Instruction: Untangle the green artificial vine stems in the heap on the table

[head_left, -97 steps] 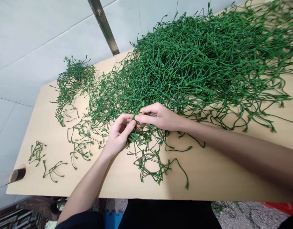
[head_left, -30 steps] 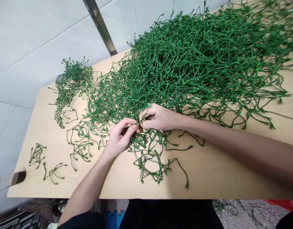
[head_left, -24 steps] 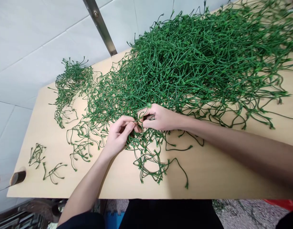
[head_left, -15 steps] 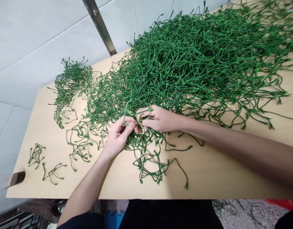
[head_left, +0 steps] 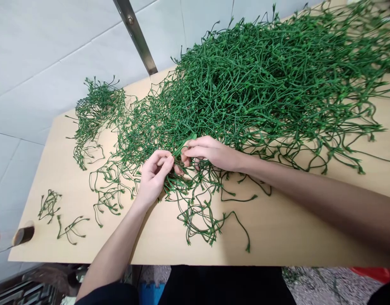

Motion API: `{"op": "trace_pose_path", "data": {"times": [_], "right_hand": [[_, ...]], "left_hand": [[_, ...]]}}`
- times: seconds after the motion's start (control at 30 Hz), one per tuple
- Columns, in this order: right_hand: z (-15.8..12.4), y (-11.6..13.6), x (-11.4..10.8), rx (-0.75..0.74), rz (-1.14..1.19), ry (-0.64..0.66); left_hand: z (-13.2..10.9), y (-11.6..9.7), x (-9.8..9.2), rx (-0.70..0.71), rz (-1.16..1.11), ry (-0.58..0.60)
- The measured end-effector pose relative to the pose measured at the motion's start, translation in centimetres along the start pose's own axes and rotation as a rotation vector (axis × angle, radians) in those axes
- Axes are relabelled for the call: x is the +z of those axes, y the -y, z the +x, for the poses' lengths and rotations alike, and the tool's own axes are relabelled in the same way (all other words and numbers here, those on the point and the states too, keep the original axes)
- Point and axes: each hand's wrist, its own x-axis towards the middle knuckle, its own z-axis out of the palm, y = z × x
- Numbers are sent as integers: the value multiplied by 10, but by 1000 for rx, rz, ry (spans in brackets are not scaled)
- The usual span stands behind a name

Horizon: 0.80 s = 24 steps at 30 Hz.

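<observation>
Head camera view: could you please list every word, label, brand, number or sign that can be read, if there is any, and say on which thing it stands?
None: no readable text.
The table, metal bar, tiled wall and green stems show no lettering.
The clear cup with dark contents shows no mark that I can make out.
The blurred things at the top right corner cannot be judged.

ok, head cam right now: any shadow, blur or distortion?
Head view throughout: soft shadow on the tabletop, below the right forearm; left hand and right hand fairly sharp; green stem pile softer at its far right end; cup near the left edge looks stretched, suggesting wide-angle distortion.
</observation>
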Motion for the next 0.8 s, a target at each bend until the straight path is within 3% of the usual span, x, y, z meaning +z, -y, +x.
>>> {"op": "trace_pose_path", "data": {"times": [0.23, 0.33, 0.5, 0.67, 0.8], "right_hand": [[-3, -4, 3, -106, -193, -29], [-2, -4, 1, -118, -172, -1], [0, -3, -1, -85, -11, -67], [0, -5, 0, -84, 44, -2], [0, -9, 2, -82, -54, -75]], "left_hand": [[0, -4, 3, -5, 39, -42], [0, -4, 2, -34, -3, -5], [-1, -4, 1, -68, -40, 71], [-1, -6, 3, -66, -5, 29], [-1, -7, 4, -88, -33, 22]]}}
